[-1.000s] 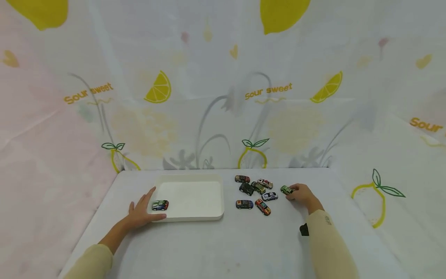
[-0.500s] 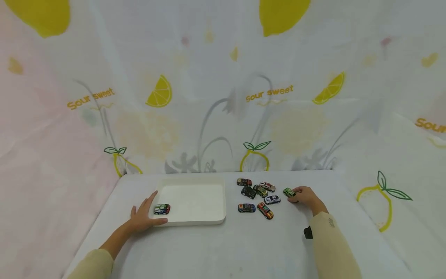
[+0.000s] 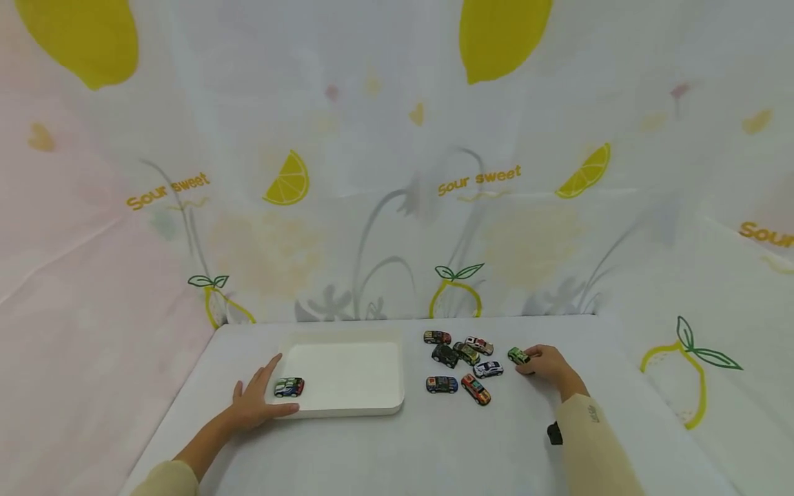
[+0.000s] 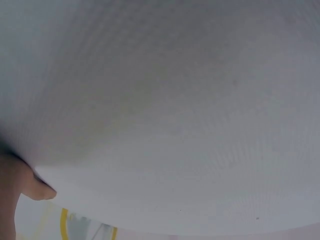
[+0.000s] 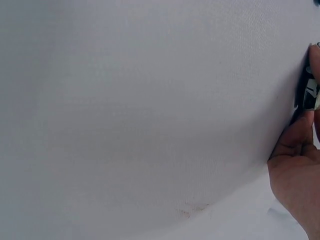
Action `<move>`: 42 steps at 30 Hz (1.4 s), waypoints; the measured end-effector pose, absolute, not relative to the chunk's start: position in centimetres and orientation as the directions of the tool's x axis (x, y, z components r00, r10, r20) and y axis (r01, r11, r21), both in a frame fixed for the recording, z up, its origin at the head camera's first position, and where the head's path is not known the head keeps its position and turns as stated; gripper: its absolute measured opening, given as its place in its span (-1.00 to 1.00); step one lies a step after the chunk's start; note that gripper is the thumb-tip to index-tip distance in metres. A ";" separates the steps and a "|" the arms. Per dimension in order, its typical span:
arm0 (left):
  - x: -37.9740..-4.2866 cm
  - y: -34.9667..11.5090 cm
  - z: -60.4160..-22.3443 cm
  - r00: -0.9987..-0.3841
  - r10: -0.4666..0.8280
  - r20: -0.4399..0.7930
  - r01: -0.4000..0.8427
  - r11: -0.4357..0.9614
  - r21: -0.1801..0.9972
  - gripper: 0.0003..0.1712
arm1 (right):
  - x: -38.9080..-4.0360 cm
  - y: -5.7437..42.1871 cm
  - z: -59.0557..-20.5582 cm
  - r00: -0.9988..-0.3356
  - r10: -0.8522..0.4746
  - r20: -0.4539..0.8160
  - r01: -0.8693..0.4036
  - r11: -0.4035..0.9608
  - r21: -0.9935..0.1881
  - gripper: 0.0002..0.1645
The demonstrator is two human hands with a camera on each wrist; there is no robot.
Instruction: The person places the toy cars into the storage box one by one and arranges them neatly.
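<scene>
My right hand [image 3: 548,365] pinches a green toy car [image 3: 517,355] at the right end of the group of cars, low at the tabletop. In the right wrist view the thumb and a finger of that hand [image 5: 297,165] lie against the car [image 5: 310,92], partly cut off by the frame edge. My left hand [image 3: 251,403] rests with spread, straight fingers at the left end of a white tray [image 3: 347,412], its thumb along the front rim. Inside the tray, close to that hand, sits a green, white and blue toy car [image 3: 289,387].
Several toy cars lie between tray and right hand, among them an orange one [image 3: 475,389], a white one [image 3: 488,369], a black one [image 3: 444,355] and a blue one [image 3: 442,384]. A printed curtain [image 3: 384,234] stands behind the white table [image 3: 397,455].
The whole scene sits slightly lower in the head view, as the camera tilts. Relative to the table, the tray, both hands and the cars show hardly any movement.
</scene>
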State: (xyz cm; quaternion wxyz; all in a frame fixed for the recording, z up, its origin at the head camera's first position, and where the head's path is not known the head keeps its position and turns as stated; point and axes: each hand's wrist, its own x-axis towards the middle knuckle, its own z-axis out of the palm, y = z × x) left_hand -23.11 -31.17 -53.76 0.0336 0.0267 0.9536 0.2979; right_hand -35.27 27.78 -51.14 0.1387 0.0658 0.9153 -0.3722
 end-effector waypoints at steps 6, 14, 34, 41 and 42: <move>-23.1 -31.3 -53.8 -0.997 0.076 -0.033 0.043 0.814 0.579 0.23 | -35.4 27.8 -51.2 -0.951 0.020 -0.308 0.229 0.717 -0.659 -0.28; -22.7 -31.4 -54.0 -0.997 0.062 -0.041 0.027 0.820 0.571 0.24 | -35.4 27.5 -51.5 -0.953 0.018 -0.301 0.220 0.724 -0.654 -0.30; -22.2 -31.6 -53.5 -0.997 0.067 -0.038 0.033 0.816 0.577 0.22 | -35.1 27.0 -51.5 -0.959 0.014 -0.284 0.205 0.727 -0.655 -0.32; -22.3 -31.5 -53.6 -0.996 0.073 -0.053 0.028 0.813 0.582 0.23 | -35.0 27.1 -51.8 -0.958 0.039 -0.286 0.226 0.716 -0.661 -0.33; -22.5 -31.4 -53.7 -0.996 0.074 -0.053 0.030 0.813 0.581 0.23 | -35.1 27.2 -51.7 -0.957 0.045 -0.285 0.230 0.714 -0.662 -0.33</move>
